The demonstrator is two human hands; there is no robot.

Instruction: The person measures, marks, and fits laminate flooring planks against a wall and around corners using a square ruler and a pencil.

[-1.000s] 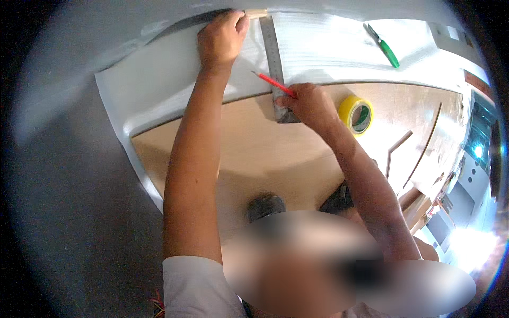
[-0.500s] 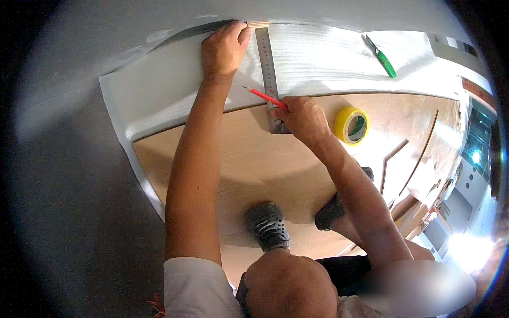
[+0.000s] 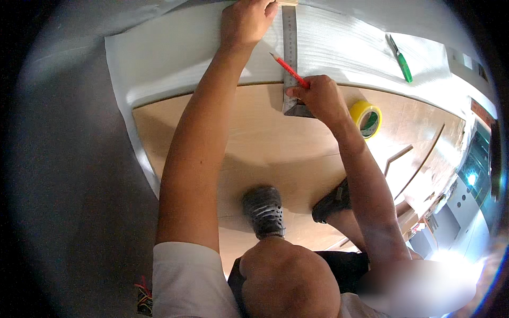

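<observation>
Up by the wall, my left hand (image 3: 247, 22) pinches a small light wooden block (image 3: 287, 2), partly cut off by the upper edge. My right hand (image 3: 321, 100) is closed around a red pencil (image 3: 290, 71) and the corner of a steel try square (image 3: 289, 45). The square's marked blade runs across white foam underlay (image 3: 339, 50) to the block, while its stock lies on wood flooring (image 3: 212, 119). The pencil's tip points up and left, apart from the underlay's edge with the flooring.
A yellow tape roll (image 3: 365, 119) lies on the flooring beside my right forearm. A green-handled utility knife (image 3: 403, 64) rests on the underlay at the far right. Thin strips (image 3: 398, 155) lie to the right; a grey wall (image 3: 69, 132) bounds the left.
The whole view has shifted, so hands, square and block appear higher and further right. My hands keep the same grips on the block, pencil and square.
</observation>
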